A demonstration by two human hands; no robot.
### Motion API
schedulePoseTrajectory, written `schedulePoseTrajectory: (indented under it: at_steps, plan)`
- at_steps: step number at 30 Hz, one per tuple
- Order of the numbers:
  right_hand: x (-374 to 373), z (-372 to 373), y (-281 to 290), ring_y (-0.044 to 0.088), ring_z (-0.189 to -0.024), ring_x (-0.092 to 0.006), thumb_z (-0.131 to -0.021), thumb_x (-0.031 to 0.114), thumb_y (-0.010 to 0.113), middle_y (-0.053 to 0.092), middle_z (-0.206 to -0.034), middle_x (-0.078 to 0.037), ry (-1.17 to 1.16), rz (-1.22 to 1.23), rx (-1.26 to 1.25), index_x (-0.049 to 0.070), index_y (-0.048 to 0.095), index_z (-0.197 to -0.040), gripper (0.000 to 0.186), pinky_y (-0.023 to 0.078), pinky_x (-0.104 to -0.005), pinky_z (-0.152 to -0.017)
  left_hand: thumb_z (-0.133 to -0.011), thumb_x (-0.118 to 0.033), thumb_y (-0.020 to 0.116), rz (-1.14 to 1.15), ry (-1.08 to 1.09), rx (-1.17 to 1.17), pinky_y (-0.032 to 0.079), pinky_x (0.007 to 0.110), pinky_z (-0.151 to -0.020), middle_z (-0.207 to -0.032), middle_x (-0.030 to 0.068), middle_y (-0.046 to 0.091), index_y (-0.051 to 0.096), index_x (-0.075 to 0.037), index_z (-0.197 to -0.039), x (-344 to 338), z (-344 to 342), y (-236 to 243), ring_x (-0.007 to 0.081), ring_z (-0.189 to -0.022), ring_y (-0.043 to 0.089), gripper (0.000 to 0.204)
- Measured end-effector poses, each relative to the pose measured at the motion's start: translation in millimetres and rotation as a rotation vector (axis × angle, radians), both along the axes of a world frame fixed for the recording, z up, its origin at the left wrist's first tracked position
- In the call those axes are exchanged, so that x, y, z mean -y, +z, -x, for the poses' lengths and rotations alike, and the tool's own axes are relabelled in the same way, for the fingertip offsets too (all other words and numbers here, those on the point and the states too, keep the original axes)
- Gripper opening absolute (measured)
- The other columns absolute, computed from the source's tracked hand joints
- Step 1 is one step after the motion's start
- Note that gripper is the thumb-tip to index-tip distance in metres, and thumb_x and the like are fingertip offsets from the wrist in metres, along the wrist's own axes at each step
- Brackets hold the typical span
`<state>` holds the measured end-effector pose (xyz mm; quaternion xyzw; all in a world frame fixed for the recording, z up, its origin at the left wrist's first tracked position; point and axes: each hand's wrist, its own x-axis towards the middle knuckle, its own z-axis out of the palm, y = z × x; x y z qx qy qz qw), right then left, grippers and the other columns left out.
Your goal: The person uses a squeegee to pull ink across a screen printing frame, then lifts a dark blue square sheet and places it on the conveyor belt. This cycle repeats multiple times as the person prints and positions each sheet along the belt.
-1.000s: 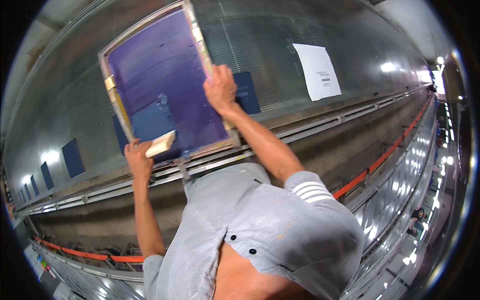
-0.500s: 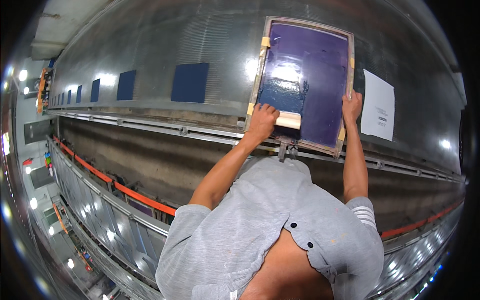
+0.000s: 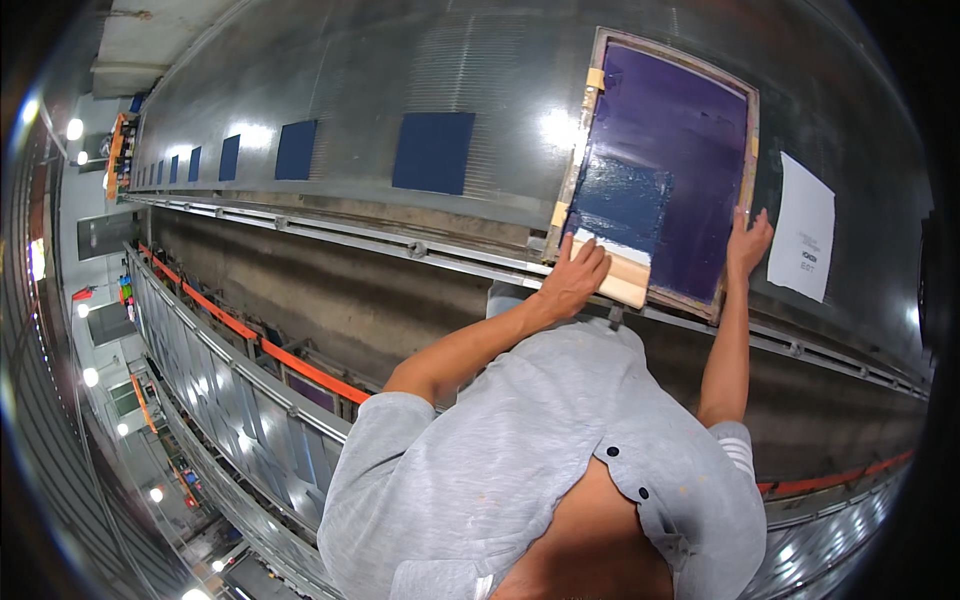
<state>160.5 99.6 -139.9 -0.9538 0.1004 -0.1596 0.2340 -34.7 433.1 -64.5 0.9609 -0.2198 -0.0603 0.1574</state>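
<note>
My left hand [image 3: 580, 265] grips a pale wooden squeegee [image 3: 624, 285] at the lower-left end of a printing screen [image 3: 705, 130] with purple mesh and a light, taped frame. Wet dark-blue ink [image 3: 622, 200] covers part of the screen above the squeegee. My right hand [image 3: 750, 240] is at the screen's right edge, its fingers apart. A white printed sheet [image 3: 800, 235] lies to the right. Left of the screen, several dark-blue rectangles [image 3: 433, 150] lie in a row along the long metal bed [image 3: 515, 80].
A metal rail [image 3: 350, 240] runs along the bed's near edge. Below it are a brown trough-like strip [image 3: 280, 280], an orange-red bar [image 3: 310, 370] and further metal panels [image 3: 200, 340]. Lights and other equipment show at far left.
The view has swung, shifting the screen rightward in the picture. My left hand and squeegee sit lower on the screen. My right hand's fingers have loosened from the frame's edge.
</note>
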Motion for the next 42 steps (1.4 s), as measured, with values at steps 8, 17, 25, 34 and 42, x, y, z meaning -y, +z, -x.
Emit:
schedulePoseTrajectory:
  at_steps: [8,17,25,34,42]
  plan:
    - [-170,89,100,0.064,-0.080,-0.0216,-0.093,0.008,0.067,0.067,-0.086,-0.009,0.151,-0.291,0.210,0.000,0.071,-0.091,0.009,0.050,-0.0330,-0.072,-0.079,-0.014,0.073,0.538,0.425,0.127,0.045,0.048,-0.092,-0.100,0.0118,0.067,0.071,-0.006,-0.089,-137,-5,9,0.0326,-0.105,0.061,0.013]
    - [-459,138,17,0.066,-0.090,-0.0396,-0.086,0.021,0.070,0.069,-0.094,-0.021,0.304,-0.237,-0.497,0.000,0.075,-0.091,0.022,0.052,-0.0488,-0.083,-0.086,-0.023,0.073,0.092,1.091,-0.035,0.047,0.048,-0.084,-0.093,0.0168,0.068,0.072,-0.004,-0.086,-394,-4,-105,0.0367,-0.097,0.061,0.019]
    - [-522,144,-2,0.066,-0.089,-0.0431,-0.087,0.019,0.069,0.068,-0.092,-0.024,0.191,-0.036,-0.437,0.000,0.069,-0.086,0.019,0.052,-0.0503,-0.080,-0.087,-0.011,0.067,0.069,0.964,-0.217,0.046,0.050,-0.086,-0.097,0.0161,0.069,0.072,-0.002,-0.093,-387,-21,-85,0.0368,-0.101,0.062,0.012]
    - [-519,138,-6,0.069,-0.083,-0.0408,-0.087,0.024,0.067,0.070,-0.089,-0.026,0.168,-0.077,-0.453,-0.002,0.069,-0.083,0.026,0.053,-0.0490,-0.073,-0.085,-0.010,0.064,0.123,0.907,-0.423,0.049,0.048,-0.082,-0.098,0.0166,0.070,0.071,-0.001,-0.088,-394,-34,-75,0.0339,-0.094,0.065,0.011]
    - [-543,135,29,0.071,-0.081,-0.0282,-0.094,0.060,0.061,0.072,-0.099,-0.020,-0.511,-1.848,-1.333,-0.008,0.061,-0.107,0.070,0.061,-0.0406,-0.080,-0.091,-0.004,0.060,1.915,1.117,-1.010,0.051,0.036,-0.074,-0.086,0.0091,0.061,0.060,-0.002,-0.090,-413,-77,-45,0.0213,-0.082,0.059,0.003]
